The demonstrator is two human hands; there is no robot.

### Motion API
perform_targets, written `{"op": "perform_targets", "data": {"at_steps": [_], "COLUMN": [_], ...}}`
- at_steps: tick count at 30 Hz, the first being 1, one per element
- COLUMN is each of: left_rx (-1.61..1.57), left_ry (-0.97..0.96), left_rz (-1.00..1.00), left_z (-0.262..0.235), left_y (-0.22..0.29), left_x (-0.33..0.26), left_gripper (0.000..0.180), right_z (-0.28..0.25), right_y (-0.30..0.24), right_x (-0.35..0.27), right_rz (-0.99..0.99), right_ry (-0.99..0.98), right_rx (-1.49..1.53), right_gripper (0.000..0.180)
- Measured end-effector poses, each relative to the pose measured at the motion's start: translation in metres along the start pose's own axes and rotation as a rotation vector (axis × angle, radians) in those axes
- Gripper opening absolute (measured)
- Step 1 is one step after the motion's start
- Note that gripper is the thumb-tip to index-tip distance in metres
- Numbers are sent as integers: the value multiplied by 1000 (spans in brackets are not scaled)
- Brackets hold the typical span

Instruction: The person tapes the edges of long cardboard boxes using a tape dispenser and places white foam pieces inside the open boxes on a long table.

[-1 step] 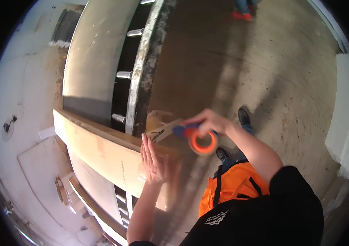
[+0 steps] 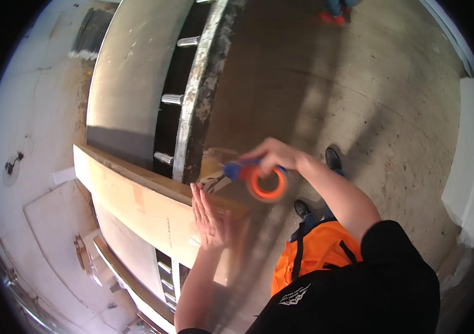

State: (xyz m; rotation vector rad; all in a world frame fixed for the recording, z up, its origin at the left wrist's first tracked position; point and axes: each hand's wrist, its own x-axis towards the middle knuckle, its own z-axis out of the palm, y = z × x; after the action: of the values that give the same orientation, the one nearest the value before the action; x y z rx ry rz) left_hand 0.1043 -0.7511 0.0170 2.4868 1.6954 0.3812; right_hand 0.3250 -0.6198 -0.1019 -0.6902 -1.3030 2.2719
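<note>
A person in a black top and orange high-visibility vest stood over a long tan cardboard box [image 2: 153, 209] that lay across a metal rack. The left hand [image 2: 210, 217] pressed flat and open on the box's near right end, fingers spread, gripping nothing. Just beyond it, the right hand [image 2: 273, 155] was closed around the blue handle of an orange-wheeled tape dispenser [image 2: 262, 181], which hung under the palm and right of the left fingertips, a strip of clear tape [image 2: 214, 181] running from it to the box's far edge. The stretched strip looked liable to twist or stick to itself if the pull slackened, and the box could slide off the rack should the flat hand ease. Farther off lay the grey concrete floor [image 2: 359, 83], with another person's red shoes [image 2: 331, 16] at its far edge.
</note>
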Motion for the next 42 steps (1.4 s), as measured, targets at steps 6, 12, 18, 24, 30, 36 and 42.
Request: {"op": "perform_targets", "data": {"at_steps": [6,12,18,24,30,36,42], "left_rx": [67,80,-21,48,125,343,338], "left_ry": [72,-15,78,100,237,-191,382], "left_rz": [-120,83,66,-7,8,-221,-224], "left_z": [5,-25,-25,-28,10,-25,22], "left_y": [-9,15,14,14,-13,39,40], "left_x": [-31,3,-7,-29,-39,-28,-63], "left_gripper": [73,39,26,30,28,43,42], "right_z": [43,93,228,157,80,41,-28], "right_y": [-7,-12,25,30,28,-9,-39], "right_x": [92,-77,-96,-197,-290,-320,-324], "right_rz": [35,138,-26,61,570,411,321], "right_ry": [-593,-493,-609,-92,492,719,781], "right_rx": [-207,-389,-1071,-927,-1080,-816,-988], "right_gripper": [39,56,61,56,68,65,54]}}
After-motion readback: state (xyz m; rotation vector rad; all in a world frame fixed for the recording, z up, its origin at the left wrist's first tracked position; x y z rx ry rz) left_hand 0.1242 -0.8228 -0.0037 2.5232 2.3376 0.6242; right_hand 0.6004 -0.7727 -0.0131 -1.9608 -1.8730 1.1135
